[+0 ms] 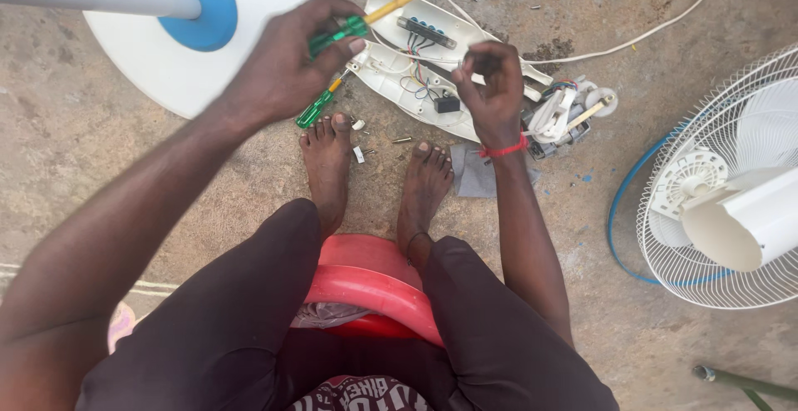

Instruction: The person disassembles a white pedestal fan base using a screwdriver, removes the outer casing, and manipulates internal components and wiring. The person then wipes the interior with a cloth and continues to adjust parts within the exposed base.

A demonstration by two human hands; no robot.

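In the head view, the left hand was closed around two screwdrivers: a green-handled, yellow-shafted one pointing toward one o'clock, and a second green one hanging toward six. The right hand pinched something too small to identify between its fingertips. Between and beyond both hands, at twelve o'clock from the bare feet, the opened white fan control housing lay on the concrete floor, wiring exposed, loose screws beside it. Judging by this, disassembly or repair was midway; the next move would need a steady tip placed on a small fastener.
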